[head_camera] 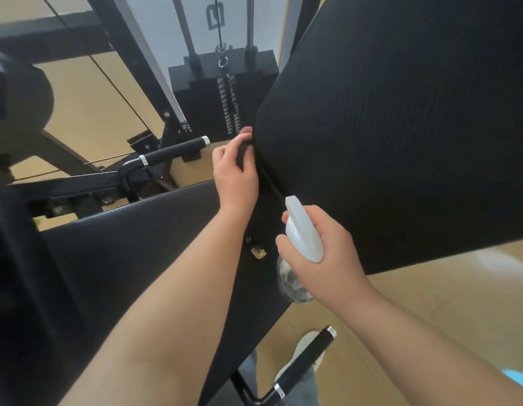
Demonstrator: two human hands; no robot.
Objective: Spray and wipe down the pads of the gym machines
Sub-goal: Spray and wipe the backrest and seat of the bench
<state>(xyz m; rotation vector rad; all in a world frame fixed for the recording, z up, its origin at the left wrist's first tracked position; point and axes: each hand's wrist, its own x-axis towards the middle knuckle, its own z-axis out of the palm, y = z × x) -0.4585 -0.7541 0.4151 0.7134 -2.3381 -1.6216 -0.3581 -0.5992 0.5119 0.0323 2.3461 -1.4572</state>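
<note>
Soft, limp dark cloth (243, 155) pinched by left hand (236, 174) fingers at firm pad (401, 127) edge; right hand (327, 256) fingers wrap light, likely slick bottle (302, 230) at its neck.

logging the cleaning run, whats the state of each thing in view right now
left hand: fingers curled round a dark cloth
dark cloth: bunched, held against the back pad's edge
right hand: grips the spray bottle
spray bottle: held off the pads, nozzle toward the back pad; fill level unclear
back pad: cloth at its edge; wet or dry, cannot tell
seat pad: neither hand touches it
</note>
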